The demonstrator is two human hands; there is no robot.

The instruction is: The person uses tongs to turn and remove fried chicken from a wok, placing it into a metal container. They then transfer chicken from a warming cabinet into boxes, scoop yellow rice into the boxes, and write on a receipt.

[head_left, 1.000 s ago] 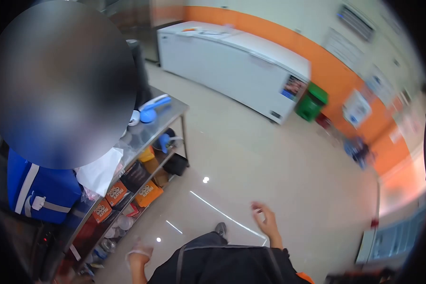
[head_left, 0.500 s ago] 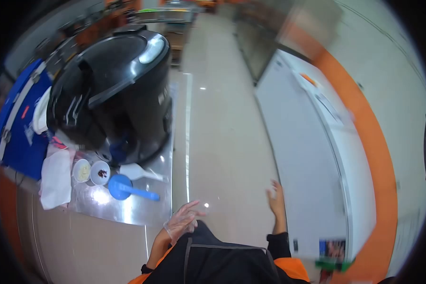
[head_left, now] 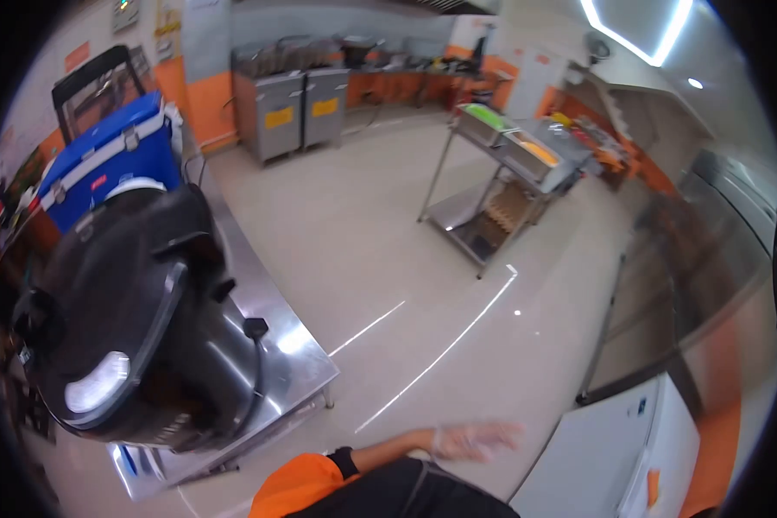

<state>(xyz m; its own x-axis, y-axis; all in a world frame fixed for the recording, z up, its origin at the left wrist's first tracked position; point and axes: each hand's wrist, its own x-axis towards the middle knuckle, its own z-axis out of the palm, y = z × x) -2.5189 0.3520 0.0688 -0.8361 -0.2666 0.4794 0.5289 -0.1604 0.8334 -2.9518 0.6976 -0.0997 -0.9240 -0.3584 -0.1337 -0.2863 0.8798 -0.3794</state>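
My left hand [head_left: 476,440], in a clear plastic glove, reaches out at the bottom over the floor, a little blurred. Its fingers are stretched out and hold nothing. Nearest to it is a white chest freezer [head_left: 591,453] at the lower right, not touched by the hand. My right hand is out of the picture. At the left, a large black lidded cooker [head_left: 190,371] stands on a steel table [head_left: 306,367]. Part of something blue [head_left: 130,460] shows at that table's lower edge.
Behind the cooker is a blue cooler box [head_left: 116,155]. A wheelless-looking steel stand [head_left: 470,220] with green and orange-topped trays stands mid-floor. Grey cabinets [head_left: 278,112] line the back wall. At the right is a tall, blurred glass-fronted unit [head_left: 643,302].
The view has swung up and to the left, bringing the back of the room into sight. My left hand has stretched out to the right, and my right hand has left the view.
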